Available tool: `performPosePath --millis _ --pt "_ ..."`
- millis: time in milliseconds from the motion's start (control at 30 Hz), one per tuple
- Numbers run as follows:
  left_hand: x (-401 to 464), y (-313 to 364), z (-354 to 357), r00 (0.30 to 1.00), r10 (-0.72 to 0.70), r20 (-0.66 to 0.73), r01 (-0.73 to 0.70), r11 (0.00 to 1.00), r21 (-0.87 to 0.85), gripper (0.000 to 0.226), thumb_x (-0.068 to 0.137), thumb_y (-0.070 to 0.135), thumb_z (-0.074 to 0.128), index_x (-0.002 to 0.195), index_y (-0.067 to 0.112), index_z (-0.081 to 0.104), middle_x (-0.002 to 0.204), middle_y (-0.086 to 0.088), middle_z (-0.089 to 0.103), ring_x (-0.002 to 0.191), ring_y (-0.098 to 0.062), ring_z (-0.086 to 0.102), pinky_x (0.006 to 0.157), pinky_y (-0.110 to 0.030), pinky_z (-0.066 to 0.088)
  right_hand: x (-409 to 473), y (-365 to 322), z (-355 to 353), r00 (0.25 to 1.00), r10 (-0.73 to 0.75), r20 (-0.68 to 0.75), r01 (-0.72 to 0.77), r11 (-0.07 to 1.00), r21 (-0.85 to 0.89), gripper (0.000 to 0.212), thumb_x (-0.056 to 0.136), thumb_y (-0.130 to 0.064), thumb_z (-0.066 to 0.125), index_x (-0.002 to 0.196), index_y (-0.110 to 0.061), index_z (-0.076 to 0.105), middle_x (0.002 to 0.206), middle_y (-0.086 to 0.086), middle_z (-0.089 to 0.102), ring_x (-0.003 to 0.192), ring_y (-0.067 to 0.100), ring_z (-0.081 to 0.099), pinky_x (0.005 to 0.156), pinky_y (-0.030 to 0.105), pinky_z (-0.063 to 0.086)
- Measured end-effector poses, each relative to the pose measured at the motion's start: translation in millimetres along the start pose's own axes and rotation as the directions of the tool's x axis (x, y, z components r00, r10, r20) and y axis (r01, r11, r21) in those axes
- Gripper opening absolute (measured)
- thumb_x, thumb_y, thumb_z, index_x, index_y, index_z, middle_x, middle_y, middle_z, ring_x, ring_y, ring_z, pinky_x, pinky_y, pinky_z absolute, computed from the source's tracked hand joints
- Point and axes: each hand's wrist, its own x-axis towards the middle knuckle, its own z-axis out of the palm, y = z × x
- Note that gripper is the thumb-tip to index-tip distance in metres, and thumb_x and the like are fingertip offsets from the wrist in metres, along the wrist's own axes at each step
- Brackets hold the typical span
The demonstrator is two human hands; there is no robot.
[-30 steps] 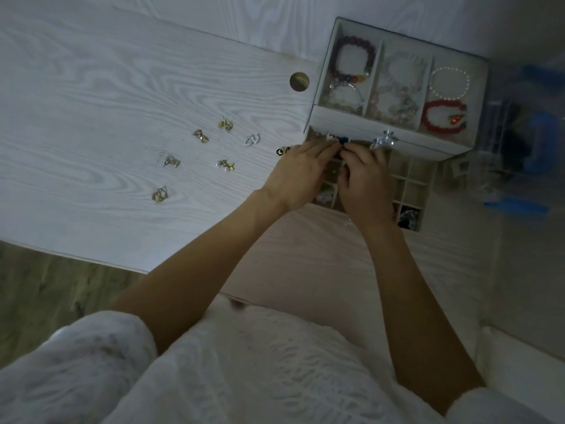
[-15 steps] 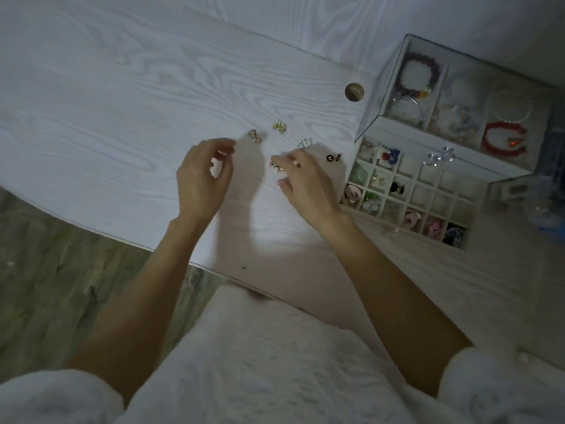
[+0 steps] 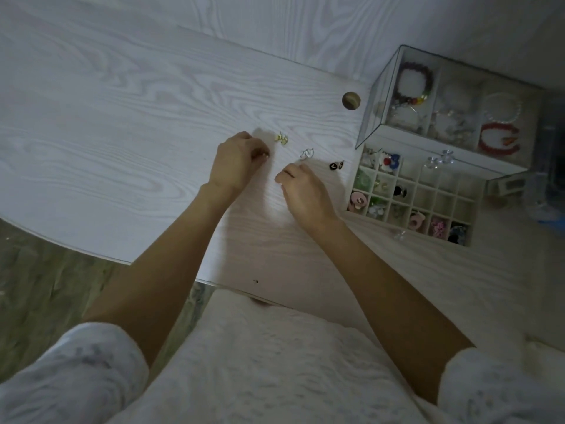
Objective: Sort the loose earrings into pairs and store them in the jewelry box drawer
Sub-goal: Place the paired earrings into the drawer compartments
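Note:
My left hand rests on the white table with its fingertips pinched on a small gold earring. My right hand lies just beside it, fingers pinched together over a tiny earring that is mostly hidden. Loose on the table beyond the hands are a gold earring, a silver earring and a black earring pair. The jewelry box stands at the right with its drawer pulled out. Several of the drawer's grid compartments hold earrings.
Bracelets fill the glass-topped upper tray of the box. A round cable hole is in the table left of the box. A small clear piece lies by the drawer's front. Blurred blue items stand at the far right. The table's edge runs near my left forearm.
Both hands left the drawer and came to the loose earrings on the table. Since half a second ago, the left hand has closed on a gold earring and the right hand's fingers have pinched together.

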Motion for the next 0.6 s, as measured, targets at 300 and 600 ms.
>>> performPosePath --millis 300,600 --pt "10.0 8.2 -4.9 0.973 -0.018 0.228 -0.003 0.996 0.091 0.018 0.088 0.014 0.059 0.103 0.004 0.061 0.105 -0.018 0.059 0.095 -0.031 0.056 0.079 -0.029 0.037 -14.9 4.3 3.5 0.996 0.082 -0.029 -0.083 0.996 -0.015 0.029 0.063 0.019 0.064 0.081 -0.004 0.064 0.081 0.01 0.062 0.075 0.026 0.056 0.054 0.037 0.053" --pt "-8.8 10.9 1.4 0.977 0.088 0.195 -0.102 0.993 0.061 0.013 0.085 0.01 0.061 0.094 0.001 0.058 0.091 -0.016 0.061 0.08 -0.03 0.057 0.067 -0.028 0.034 -21.8 5.4 -1.8 0.998 0.057 -0.02 -0.056 0.998 0.02 0.029 0.062 0.022 0.059 0.079 0.0 0.067 0.081 0.013 0.065 0.073 0.03 0.06 0.053 0.038 0.054"
